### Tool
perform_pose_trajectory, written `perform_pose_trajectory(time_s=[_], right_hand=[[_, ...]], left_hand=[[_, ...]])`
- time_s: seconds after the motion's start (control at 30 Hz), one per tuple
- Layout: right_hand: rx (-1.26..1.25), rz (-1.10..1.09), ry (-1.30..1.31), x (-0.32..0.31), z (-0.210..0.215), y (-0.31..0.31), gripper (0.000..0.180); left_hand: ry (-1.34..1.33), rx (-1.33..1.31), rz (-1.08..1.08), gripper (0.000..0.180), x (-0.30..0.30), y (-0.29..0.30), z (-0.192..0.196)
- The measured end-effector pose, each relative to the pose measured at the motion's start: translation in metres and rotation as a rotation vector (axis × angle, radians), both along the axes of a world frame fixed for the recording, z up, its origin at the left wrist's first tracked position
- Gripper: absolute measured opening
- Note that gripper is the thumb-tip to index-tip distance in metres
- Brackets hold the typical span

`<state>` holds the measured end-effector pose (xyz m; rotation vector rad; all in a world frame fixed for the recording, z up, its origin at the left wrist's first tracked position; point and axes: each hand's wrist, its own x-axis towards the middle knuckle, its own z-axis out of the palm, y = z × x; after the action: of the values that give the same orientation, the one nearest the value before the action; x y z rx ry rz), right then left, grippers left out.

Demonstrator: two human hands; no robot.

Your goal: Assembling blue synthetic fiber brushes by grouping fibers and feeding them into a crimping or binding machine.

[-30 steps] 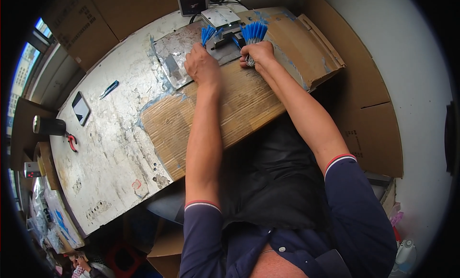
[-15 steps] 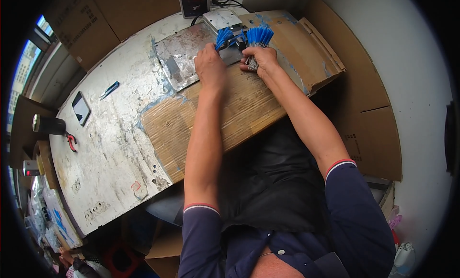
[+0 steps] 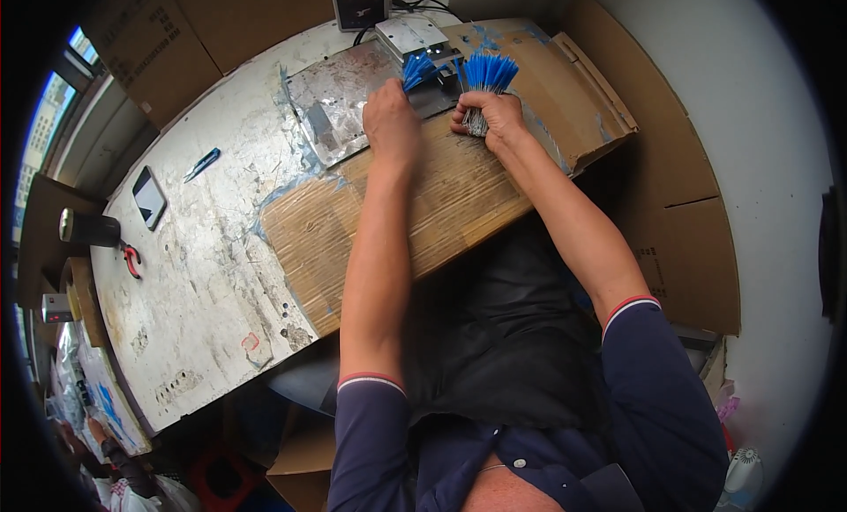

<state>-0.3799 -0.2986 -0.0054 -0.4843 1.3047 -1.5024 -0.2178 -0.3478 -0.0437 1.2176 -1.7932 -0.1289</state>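
Note:
My left hand (image 3: 389, 119), somewhat blurred, is closed around a small bunch of thin pieces with blue ends (image 3: 420, 71). The blue ends fan out past the fingers, over a metal plate (image 3: 331, 84) and in front of a small metal machine (image 3: 412, 37). To the right, my right hand (image 3: 496, 115) makes a fist round a thicker bundle of blue-ended pieces (image 3: 490, 71). Their blue ends point away from me, and thin silvery stems show below the fist. What exactly these pieces are is too small to tell. My right hand is apart from the machine.
A box with red lit digits (image 3: 360, 7) stands behind the machine. Taped cardboard (image 3: 309, 230) covers the near table edge. On the white table lie a phone (image 3: 149, 199), a blue cutter (image 3: 203, 164) and red-handled pliers (image 3: 131, 261), beside a dark cup (image 3: 88, 229). Another person's arm (image 3: 110, 446) shows lower left.
My right hand has shifted slightly right with its bundle, away from the machine. My left hand has moved a little right and down. The lit digits differ, and the other person's arm has moved.

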Motion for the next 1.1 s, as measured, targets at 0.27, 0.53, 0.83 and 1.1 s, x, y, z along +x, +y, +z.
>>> perform_pose_trajectory(time_s=[0.27,0.53,0.83,1.1], right_hand=[[0.109,0.127,0.188,0.004,0.006,0.008,0.007],[0.178,0.061,0.324,0.019,0.009,-0.008,0.012],[0.172,-0.020,0.267,0.018,0.000,-0.027,0.011],[0.054,-0.003,0.077,0.013,-0.004,-0.013,0.008]], left_hand=[[-0.126,0.021,0.106,0.009,-0.001,-0.003,-0.004],[0.065,0.022,0.220,0.008,0.003,-0.004,-0.003],[0.093,-0.042,0.212,0.009,0.002,-0.007,-0.002],[0.048,-0.004,0.077,0.013,-0.001,-0.002,-0.002]])
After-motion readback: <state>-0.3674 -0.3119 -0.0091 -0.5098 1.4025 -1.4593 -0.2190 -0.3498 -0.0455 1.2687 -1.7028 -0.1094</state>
